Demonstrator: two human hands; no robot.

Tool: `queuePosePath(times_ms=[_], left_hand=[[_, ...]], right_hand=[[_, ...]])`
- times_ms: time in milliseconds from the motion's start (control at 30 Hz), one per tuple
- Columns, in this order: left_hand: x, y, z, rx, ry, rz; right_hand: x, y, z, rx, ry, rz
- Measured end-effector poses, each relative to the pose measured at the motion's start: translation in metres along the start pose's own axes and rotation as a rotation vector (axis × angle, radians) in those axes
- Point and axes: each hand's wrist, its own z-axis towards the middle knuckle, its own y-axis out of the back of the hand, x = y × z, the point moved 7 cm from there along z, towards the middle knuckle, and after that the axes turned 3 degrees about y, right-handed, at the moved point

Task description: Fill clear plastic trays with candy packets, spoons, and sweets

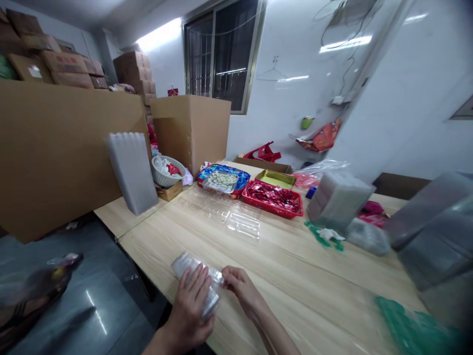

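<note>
Near the front edge of the table, a clear, shiny plastic package [185, 262] lies under my left hand [194, 301]. The fingers of this hand stretch over its top and grip it; the thumb side is partly hidden. My right hand [240, 288] pinches the right end of the same plastic between thumb and fingertips. Beyond my hands, clear plastic trays [244, 222] with moulded compartments rest on the wood. What the package contains, if anything, I cannot make out.
Farther back stand a red basket of red packets [271, 199], a gold tray [275, 178] and a silver tray of small pieces [220, 181]. Stacked clear plastic trays [133, 172] rise at left, more [338, 199] at right. Green plastic [417, 328] lies front right; the table edge [142, 266] is at left.
</note>
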Motion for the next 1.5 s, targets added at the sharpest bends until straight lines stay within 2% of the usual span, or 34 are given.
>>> queuePosePath(times_ms=[133,233,367,433,500,533,600,667,767,867,967,1100,1200,1300,1400,1500], left_hand=[[0.001,-0.003,0.001,-0.029,-0.005,0.040],[0.002,-0.005,0.001,-0.053,-0.020,0.064],[0.003,-0.004,0.002,-0.054,0.012,0.049],[0.003,-0.002,0.003,-0.044,0.032,0.015],[0.003,-0.002,0.004,-0.022,0.037,-0.016],[0.003,-0.002,0.005,-0.007,0.040,-0.027],[0.004,-0.003,0.005,0.021,0.049,-0.042],[0.004,-0.003,0.006,0.031,0.049,-0.059],[0.006,-0.002,0.004,0.035,0.041,-0.083],[0.008,-0.001,0.002,0.044,0.028,-0.105],[0.016,-0.001,-0.001,0.062,0.017,-0.103],[0.038,0.001,-0.004,0.059,0.027,-0.074],[0.060,0.005,-0.007,0.050,0.045,-0.054],[0.084,0.008,-0.013,0.049,0.079,-0.029],[0.104,0.011,-0.018,0.036,0.137,0.006],[0.109,0.007,-0.019,0.052,0.134,0.020]], right_hand=[[-0.005,0.028,0.028,-0.058,-0.100,-0.014],[-0.001,0.063,0.045,-0.135,-0.108,-0.072],[0.014,0.118,0.049,-0.314,-0.046,-0.221],[0.028,0.132,0.040,-0.436,0.065,-0.310],[0.038,0.119,0.028,-0.454,0.182,-0.414],[0.038,0.103,0.023,-0.381,0.202,-0.440],[0.028,0.056,0.012,-0.121,0.140,-0.383],[0.015,0.011,-0.001,0.110,0.018,-0.200],[0.011,-0.023,-0.014,0.194,-0.049,0.003],[0.013,-0.030,-0.016,0.199,-0.047,0.016],[0.016,-0.035,-0.012,0.209,-0.009,-0.122],[0.019,-0.052,0.005,0.215,0.121,-0.341],[0.017,-0.061,0.026,0.190,0.195,-0.407],[0.009,-0.056,0.054,0.149,0.163,-0.331],[0.000,-0.048,0.091,0.088,0.030,-0.124],[-0.001,-0.051,0.137,0.046,-0.054,-0.029]])
